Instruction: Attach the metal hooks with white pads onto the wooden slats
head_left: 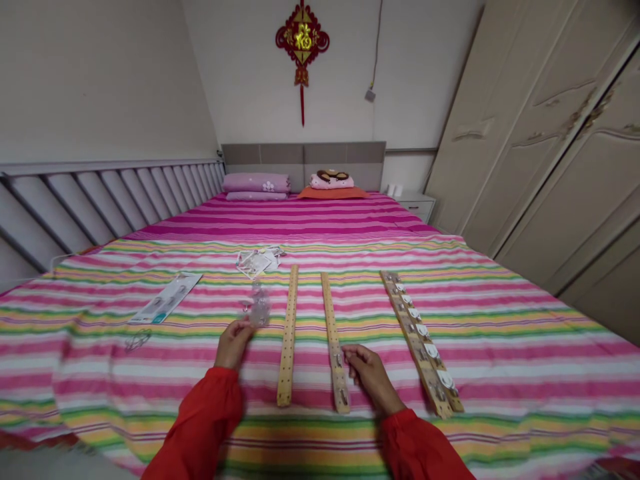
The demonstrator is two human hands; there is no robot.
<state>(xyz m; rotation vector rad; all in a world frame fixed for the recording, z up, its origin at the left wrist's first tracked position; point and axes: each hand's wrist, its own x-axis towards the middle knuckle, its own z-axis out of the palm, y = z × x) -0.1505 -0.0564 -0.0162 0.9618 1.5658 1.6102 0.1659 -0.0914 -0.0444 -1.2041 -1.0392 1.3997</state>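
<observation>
My left hand (234,343) is closed, fingertips pinched at the lower edge of a cluster of clear plastic hooks (259,308). My right hand (371,377) has its bent fingers slightly apart, with the tips beside the right edge of a narrow wooden strip (329,310). Two clear adhesive hooks with metal prongs, an upper hook (337,360) and a lower hook (343,395), sit on the near end of that strip. Between my hands, a second wooden strip (288,333) with rows of small holes lies bare.
To the right lie two side-by-side wooden strips (417,340) bearing metal and white hooks. Flat hook packaging (167,298), a small pile of packets (259,261) and a thin wire-like item (138,339) lie on the striped bedcover (500,373). A wardrobe (550,147) stands right.
</observation>
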